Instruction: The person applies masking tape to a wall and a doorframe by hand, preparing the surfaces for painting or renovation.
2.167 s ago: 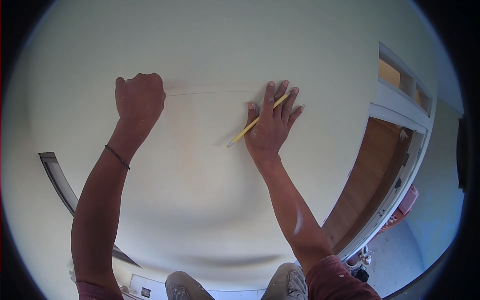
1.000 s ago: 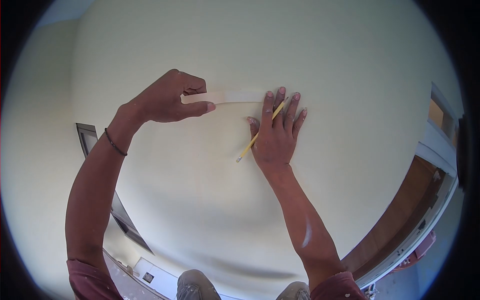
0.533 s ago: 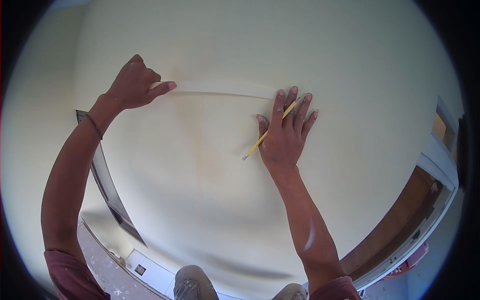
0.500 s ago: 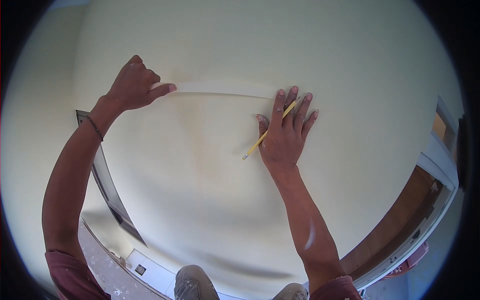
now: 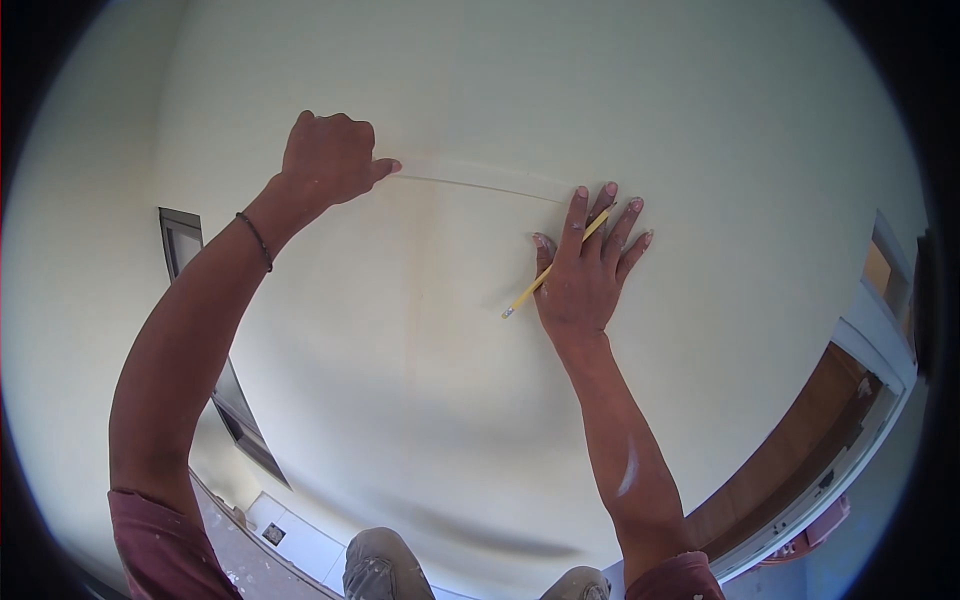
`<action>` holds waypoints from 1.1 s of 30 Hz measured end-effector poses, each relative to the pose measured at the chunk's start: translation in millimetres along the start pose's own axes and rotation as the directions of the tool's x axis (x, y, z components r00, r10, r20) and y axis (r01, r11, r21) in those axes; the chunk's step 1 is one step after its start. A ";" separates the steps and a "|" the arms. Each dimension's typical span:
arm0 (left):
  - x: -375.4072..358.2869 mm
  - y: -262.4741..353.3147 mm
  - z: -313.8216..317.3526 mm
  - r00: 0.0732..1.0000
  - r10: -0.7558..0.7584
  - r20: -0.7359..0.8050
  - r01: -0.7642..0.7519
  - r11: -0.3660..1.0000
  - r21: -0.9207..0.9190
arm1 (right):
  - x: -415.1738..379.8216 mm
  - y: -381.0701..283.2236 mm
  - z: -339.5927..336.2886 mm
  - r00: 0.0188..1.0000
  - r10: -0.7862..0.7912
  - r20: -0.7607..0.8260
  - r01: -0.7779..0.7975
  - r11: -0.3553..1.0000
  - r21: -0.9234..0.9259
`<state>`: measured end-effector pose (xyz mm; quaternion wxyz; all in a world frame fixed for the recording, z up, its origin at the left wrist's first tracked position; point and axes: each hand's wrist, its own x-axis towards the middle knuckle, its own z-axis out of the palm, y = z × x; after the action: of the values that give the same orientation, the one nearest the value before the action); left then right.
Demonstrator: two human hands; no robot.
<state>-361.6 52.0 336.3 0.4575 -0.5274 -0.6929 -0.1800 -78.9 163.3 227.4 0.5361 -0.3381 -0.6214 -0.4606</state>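
A thin pale strip point(image 5: 480, 180), tape-like, runs across the cream wall between my two hands; its exact kind is hard to make out. My left hand point(image 5: 332, 158) is closed at the strip's left end, with the thumb stretched along it and the other fingers curled. How much of the strip lies inside the fist is hidden. My right hand point(image 5: 585, 285) lies against the wall at the strip's right end, fingers spread. A yellow pencil point(image 5: 528, 289) is tucked slantwise through those fingers, eraser end down to the left.
The wall point(image 5: 450, 330) fills the view and bears a faint brownish vertical stain. A dark-framed opening point(image 5: 235, 400) is at left. A brown door point(image 5: 790, 440) with a pale frame stands at right. Below are my knees point(image 5: 385, 565) and a paint-spattered surface point(image 5: 265, 575).
My left hand has moved right along the wall, toward my right hand, and the visible strip between them is shorter. The right hand keeps its spread pose with the pencil.
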 end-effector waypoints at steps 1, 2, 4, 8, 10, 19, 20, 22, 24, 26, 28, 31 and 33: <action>2.3 3.4 -3.0 0.998 -0.020 0.061 0.020 1.000 -0.003 | 0.1 0.0 -0.1 1.000 0.000 -0.001 0.000 1.000 0.001; 3.8 5.4 -2.8 0.998 -0.028 0.059 0.029 1.000 -0.004 | 0.2 -0.3 0.0 1.000 0.000 -0.003 0.000 1.000 0.003; 6.7 8.6 -1.1 0.998 -0.043 0.055 0.043 0.999 -0.007 | 0.3 -1.0 -0.6 1.000 0.006 0.008 -0.006 1.000 0.008; 11.4 9.5 -2.8 0.990 -0.073 0.118 0.078 0.996 -0.041 | 0.0 0.1 -0.2 1.000 0.010 0.008 -0.011 1.000 0.015; 12.3 9.2 -3.1 0.988 -0.070 0.135 0.076 0.997 -0.035 | -0.2 0.4 -0.1 1.000 0.010 0.014 -0.011 1.000 0.010; 16.4 8.0 -2.1 0.987 -0.066 0.150 0.070 0.997 -0.024 | 0.3 -0.6 1.5 1.000 0.007 0.010 -0.007 1.000 0.010; 16.5 8.0 -1.7 0.986 -0.068 0.150 0.072 0.997 -0.021 | 0.2 -0.5 2.4 1.000 0.008 0.008 -0.008 1.000 0.011; 17.1 8.2 0.2 0.986 -0.070 0.150 0.073 0.997 -0.016 | -0.4 -0.3 5.0 1.000 0.002 -0.005 -0.002 1.000 0.008; 16.7 7.3 5.1 0.993 -0.063 0.099 0.066 0.998 -0.024 | -0.4 -0.4 5.9 1.000 0.000 -0.012 0.000 1.000 0.005; 17.3 6.1 8.8 0.996 -0.056 0.074 0.058 0.998 -0.030 | 0.1 -1.0 5.8 1.000 0.001 -0.014 0.000 1.000 0.004; 17.2 6.4 7.2 0.996 -0.049 0.075 0.052 0.998 -0.033 | 0.6 -1.2 4.7 1.000 0.001 -0.001 -0.001 1.000 0.000; 18.8 8.6 7.3 0.994 -0.049 0.096 0.053 0.998 -0.042 | 0.7 -1.3 5.2 1.000 0.002 0.003 -0.002 1.000 -0.005; 19.8 8.5 7.5 0.995 -0.043 0.091 0.045 0.999 -0.019 | 0.7 -2.1 5.9 1.000 0.003 -0.005 -0.003 1.000 -0.007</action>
<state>-357.8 72.0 346.8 0.4158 -0.5245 -0.7225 -0.1734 -83.0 168.0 227.6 0.5371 -0.3396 -0.6180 -0.4629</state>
